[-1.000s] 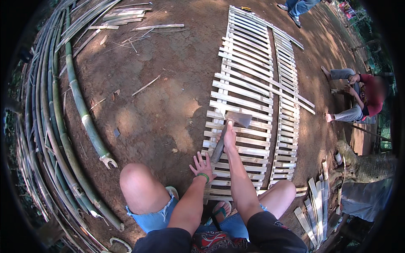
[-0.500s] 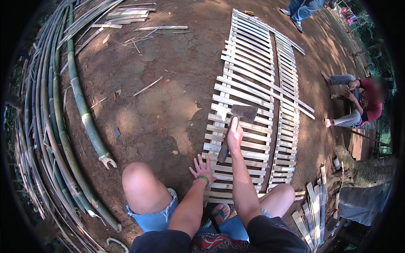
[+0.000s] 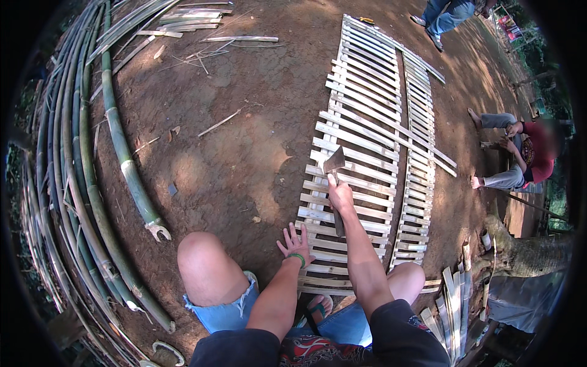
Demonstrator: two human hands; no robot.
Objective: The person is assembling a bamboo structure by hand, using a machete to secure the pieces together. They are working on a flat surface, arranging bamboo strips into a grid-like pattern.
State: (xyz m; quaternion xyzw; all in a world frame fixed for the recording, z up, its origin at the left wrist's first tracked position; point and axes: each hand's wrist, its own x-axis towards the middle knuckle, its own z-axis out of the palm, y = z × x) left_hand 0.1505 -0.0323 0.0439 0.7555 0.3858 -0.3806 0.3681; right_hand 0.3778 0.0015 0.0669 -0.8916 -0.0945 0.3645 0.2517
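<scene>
A long panel of pale bamboo slats lies on the ground ahead of me, its slats crossing lengthwise strips. My right hand is wrapped round the dark handle of a hatchet above the panel's left side. The broad blade points away from me, over the slats near the left edge. Spread flat, my left hand rests at the near left edge of the panel, fingers apart and nothing in them. A green band circles that wrist.
A narrower slatted panel lies alongside on the right, with loose strips across both. Bamboo poles line the left. One person sits at the right; another's legs stand at the far end. Split strips lie near right, beside a tree trunk.
My right hand has turned the hatchet, so its blade swung left and sits more upright, a little farther from me. My left hand has stayed nearly in place.
</scene>
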